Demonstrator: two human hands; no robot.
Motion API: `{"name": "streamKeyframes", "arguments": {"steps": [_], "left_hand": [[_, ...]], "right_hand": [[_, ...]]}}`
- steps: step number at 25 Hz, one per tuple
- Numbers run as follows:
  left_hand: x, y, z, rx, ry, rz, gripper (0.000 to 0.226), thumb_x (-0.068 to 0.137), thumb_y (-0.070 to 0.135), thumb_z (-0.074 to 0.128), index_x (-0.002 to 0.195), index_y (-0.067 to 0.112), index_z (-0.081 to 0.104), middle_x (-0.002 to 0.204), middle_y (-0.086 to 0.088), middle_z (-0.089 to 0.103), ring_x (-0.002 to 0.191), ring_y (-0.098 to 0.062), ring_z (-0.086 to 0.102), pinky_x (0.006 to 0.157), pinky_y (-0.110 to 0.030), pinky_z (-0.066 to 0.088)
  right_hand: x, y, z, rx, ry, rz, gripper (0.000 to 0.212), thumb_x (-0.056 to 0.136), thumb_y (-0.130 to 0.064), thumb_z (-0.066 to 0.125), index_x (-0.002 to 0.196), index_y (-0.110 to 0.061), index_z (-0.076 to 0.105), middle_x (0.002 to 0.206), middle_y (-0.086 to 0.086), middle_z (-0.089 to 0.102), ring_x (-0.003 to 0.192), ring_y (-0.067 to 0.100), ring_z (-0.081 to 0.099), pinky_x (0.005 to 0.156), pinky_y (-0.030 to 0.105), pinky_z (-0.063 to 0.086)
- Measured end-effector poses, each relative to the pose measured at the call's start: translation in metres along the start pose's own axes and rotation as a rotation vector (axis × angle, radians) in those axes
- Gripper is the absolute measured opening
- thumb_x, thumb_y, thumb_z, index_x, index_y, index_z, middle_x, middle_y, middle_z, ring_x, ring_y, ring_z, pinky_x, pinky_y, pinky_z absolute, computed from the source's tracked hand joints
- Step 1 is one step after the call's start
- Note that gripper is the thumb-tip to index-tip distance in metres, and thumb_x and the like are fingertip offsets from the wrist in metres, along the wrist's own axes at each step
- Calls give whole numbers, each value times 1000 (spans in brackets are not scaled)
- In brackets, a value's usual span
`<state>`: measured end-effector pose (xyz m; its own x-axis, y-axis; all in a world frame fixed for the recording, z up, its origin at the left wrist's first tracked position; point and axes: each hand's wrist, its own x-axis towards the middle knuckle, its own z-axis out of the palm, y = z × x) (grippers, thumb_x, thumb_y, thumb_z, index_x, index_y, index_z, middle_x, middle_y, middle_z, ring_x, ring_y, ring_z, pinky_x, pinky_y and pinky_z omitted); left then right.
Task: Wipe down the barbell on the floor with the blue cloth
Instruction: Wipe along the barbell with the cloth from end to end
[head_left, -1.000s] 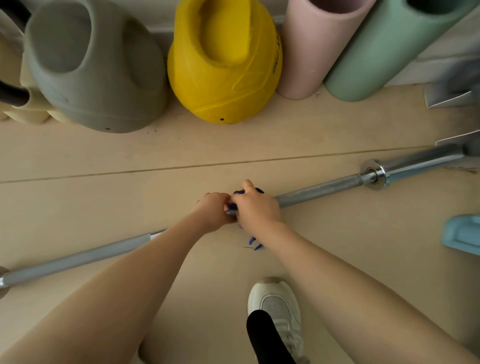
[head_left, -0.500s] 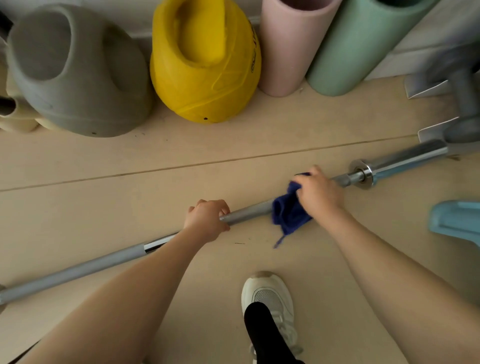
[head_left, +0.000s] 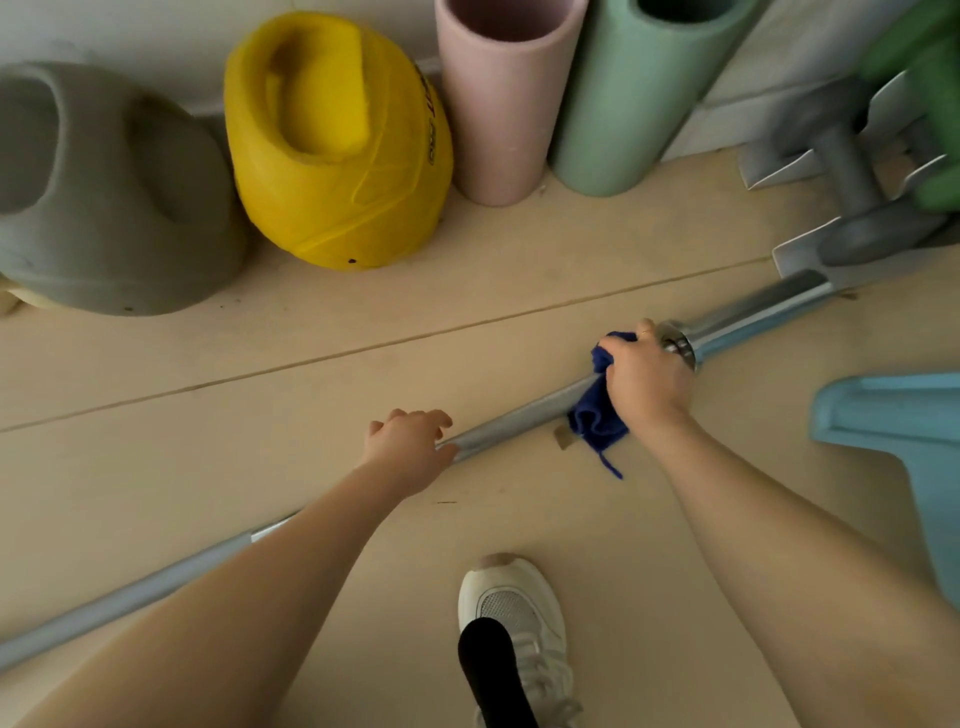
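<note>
The barbell lies diagonally across the floor. The right hand grips the blue cloth round the shaft beside the collar, right of centre. The left hand rests on the bar, fingers loosely spread; the lower-left stretch and the sleeve likely remain to be wiped.

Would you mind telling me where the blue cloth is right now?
In the head view, right of centre, the blue cloth is wrapped on the barbell in the right hand, just beside the bar's collar.
</note>
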<state>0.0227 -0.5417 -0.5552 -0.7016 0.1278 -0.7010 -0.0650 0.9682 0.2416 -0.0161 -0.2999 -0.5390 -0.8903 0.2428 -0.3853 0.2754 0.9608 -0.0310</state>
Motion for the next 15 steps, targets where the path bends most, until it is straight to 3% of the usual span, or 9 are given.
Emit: {"name": "streamKeyframes", "arguments": {"steps": [5,10,13,15], "left_hand": [[20,44,5,29,-80,94,37,96,38,41,132,28,44,126,2,60,119,-24,50,100,-36,29],[23,54,10,79,-59,90,30,94,28,48,124,25,47,122,-2,60,114,-25,54,95,-36,33],[22,57,9,107,-70,96,27,94,27,49,120,23,48,118,-4,61,110,-27,55,92,-35,35],[20,57,11,115,-71,105,27,94,27,47,121,24,48,118,-3,61,109,-26,55,91,-35,36]], "right_hand": [[-13,-7,3,-14,-135,-364,25,87,-18,48,104,-27,65,114,8,49,92,34,59,67,32,38],[17,21,-2,27,-1,82,26,88,-14,48,103,-21,67,116,14,48,96,37,56,75,34,44],[-10,-17,9,-26,-138,-221,25,79,-17,62,103,-24,65,114,8,49,95,32,59,70,31,42],[-15,-7,5,-89,-182,-425,24,81,-22,59,104,-27,63,113,6,49,93,31,60,64,30,36]]}}
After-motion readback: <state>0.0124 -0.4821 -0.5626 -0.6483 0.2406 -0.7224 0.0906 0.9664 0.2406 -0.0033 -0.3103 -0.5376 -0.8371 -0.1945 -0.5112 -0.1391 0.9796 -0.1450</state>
